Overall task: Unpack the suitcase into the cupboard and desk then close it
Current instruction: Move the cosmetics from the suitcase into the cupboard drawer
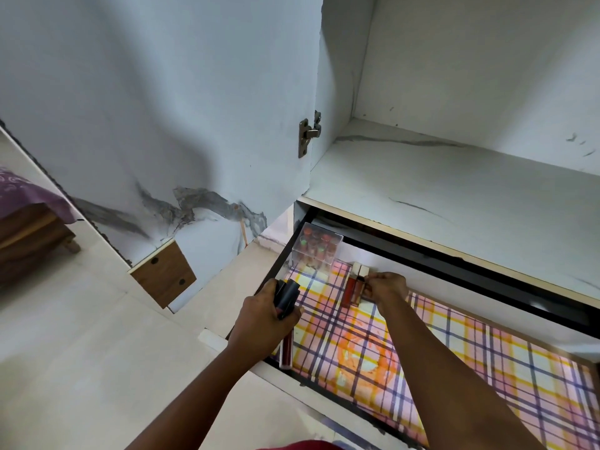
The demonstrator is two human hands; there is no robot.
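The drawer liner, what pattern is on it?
The drawer liner is plaid: purple, orange and yellow stripes on white, seen in the head view.

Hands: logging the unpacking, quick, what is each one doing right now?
Left hand: grips a bunch of dark cosmetic tubes.
Right hand: pinches upright lip gloss tubes in the drawer.

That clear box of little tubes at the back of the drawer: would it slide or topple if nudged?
The clear box looks like rigid hard plastic, so it would probably keep its shape. It stands on the smooth checked liner, so a low push would likely slide it. It is taller than wide and packed with tubes, so a high push might tip it.
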